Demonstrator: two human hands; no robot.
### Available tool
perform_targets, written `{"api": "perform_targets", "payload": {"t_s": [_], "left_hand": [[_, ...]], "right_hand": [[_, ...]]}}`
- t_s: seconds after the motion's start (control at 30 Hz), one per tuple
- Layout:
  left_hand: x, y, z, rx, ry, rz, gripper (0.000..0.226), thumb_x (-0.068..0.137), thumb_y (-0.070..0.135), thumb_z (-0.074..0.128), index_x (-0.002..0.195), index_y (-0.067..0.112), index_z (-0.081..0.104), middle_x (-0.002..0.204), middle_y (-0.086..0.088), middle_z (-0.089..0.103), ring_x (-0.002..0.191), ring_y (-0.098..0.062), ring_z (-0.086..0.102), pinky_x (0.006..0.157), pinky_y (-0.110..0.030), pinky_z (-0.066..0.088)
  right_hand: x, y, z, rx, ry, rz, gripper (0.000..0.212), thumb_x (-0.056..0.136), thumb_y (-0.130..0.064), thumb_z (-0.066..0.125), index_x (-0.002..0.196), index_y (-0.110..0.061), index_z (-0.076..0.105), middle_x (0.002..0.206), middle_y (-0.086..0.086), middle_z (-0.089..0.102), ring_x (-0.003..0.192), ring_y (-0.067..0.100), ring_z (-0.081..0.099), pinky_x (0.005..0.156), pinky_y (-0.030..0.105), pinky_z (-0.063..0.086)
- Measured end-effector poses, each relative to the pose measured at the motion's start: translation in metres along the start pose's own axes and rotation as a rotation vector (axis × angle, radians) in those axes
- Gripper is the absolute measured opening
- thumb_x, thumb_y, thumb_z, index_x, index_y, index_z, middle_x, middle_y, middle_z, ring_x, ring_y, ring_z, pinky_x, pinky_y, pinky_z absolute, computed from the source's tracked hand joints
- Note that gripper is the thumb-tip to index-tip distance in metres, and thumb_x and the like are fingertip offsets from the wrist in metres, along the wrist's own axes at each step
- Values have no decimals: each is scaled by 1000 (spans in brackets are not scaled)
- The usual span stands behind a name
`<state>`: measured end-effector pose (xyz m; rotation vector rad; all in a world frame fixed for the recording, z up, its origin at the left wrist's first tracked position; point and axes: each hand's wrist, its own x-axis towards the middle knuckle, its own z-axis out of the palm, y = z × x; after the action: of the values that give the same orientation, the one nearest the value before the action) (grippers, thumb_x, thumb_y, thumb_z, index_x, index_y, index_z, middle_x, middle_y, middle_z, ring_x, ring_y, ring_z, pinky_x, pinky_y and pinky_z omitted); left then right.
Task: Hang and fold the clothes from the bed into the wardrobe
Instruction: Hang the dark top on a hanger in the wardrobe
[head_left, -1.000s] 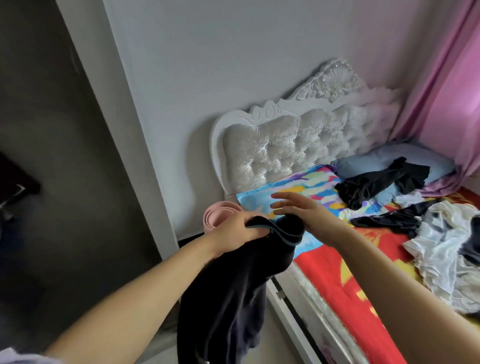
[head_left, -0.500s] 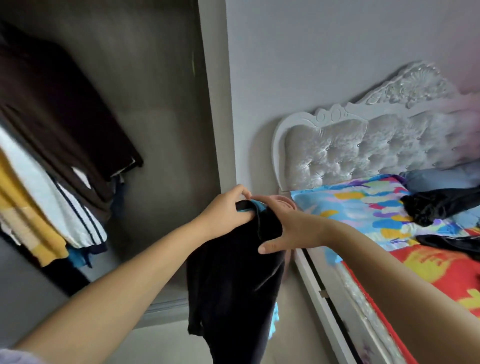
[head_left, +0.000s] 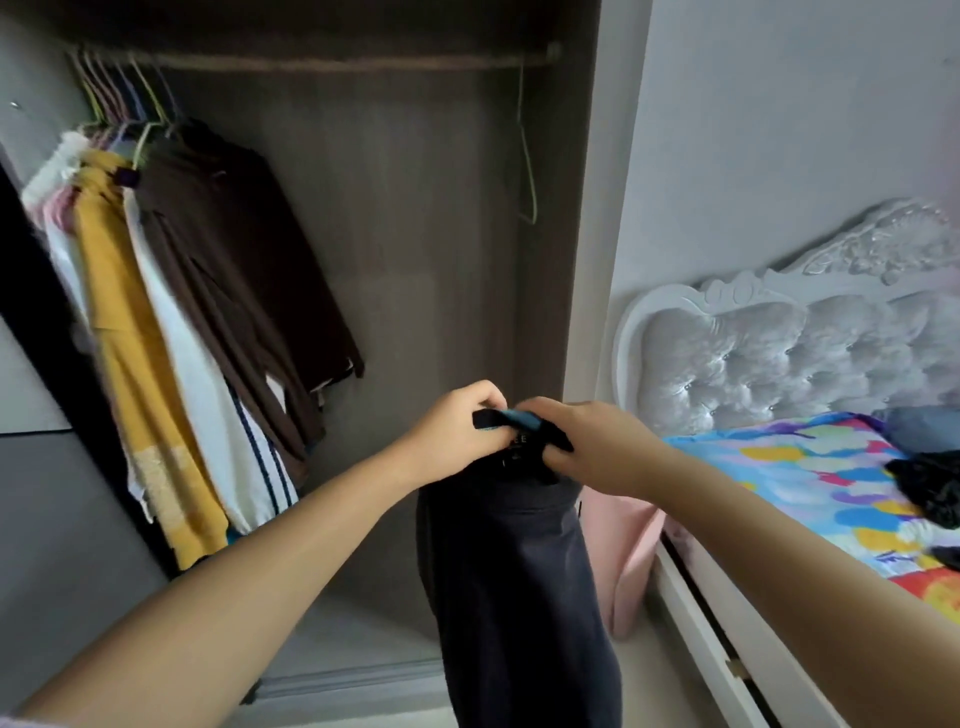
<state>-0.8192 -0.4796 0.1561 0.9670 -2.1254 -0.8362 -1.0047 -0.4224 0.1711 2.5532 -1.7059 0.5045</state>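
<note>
Dark garment (head_left: 519, 597) held up in front of open wardrobe (head_left: 415, 260), long axis vertical, waistband end up, rest hanging straight down past frame bottom. Left hand (head_left: 457, 426) grip clenched on top edge; right hand (head_left: 582, 441) grip grasping same edge just beside it, hands nearly touching. Behind: rail (head_left: 311, 62) with hung clothes (head_left: 171, 322) bunched at left, empty hanger (head_left: 527, 156) at right. Bed (head_left: 810, 499) to right, black clothing (head_left: 930, 486) lying on it.
</note>
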Motion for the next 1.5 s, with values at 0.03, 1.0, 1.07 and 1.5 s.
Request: {"api": "perform_targets", "payload": {"t_s": [0.03,1.0,1.07,1.5], "left_hand": [[-3,-7,-8,6,-19,-4,16,86,17,69,84,22,54,86,-1,67,73,-7,57,64,-12,40],[159,-86,-174,-567,419,-653,16,94,24,51,103,12,57,107,-5,57,98,-23,54,85,-33,44],[186,-87,-179,-574,385,-646,16,94,22,49,102,11,58,113,-8,59,103,-25,56,92,-34,44],[271,-112,-217,-577,358,-542,14,94,17,48,87,11,59,82,-10,63,73,-24,60,65,-30,50]], "right_hand": [[9,-7,1,-17,13,31,41,89,-24,48,129,-35,47,91,-5,61,82,21,57,62,30,39],[213,17,-21,-336,-606,510,27,92,-21,44,82,-10,67,64,-4,72,53,7,67,69,26,57],[253,37,-51,-401,-356,466,22,93,-16,47,92,-11,68,80,-3,74,69,14,70,75,32,58],[447,153,-102,63,397,759,41,95,-11,53,129,11,47,130,27,52,121,39,52,89,39,45]]}}
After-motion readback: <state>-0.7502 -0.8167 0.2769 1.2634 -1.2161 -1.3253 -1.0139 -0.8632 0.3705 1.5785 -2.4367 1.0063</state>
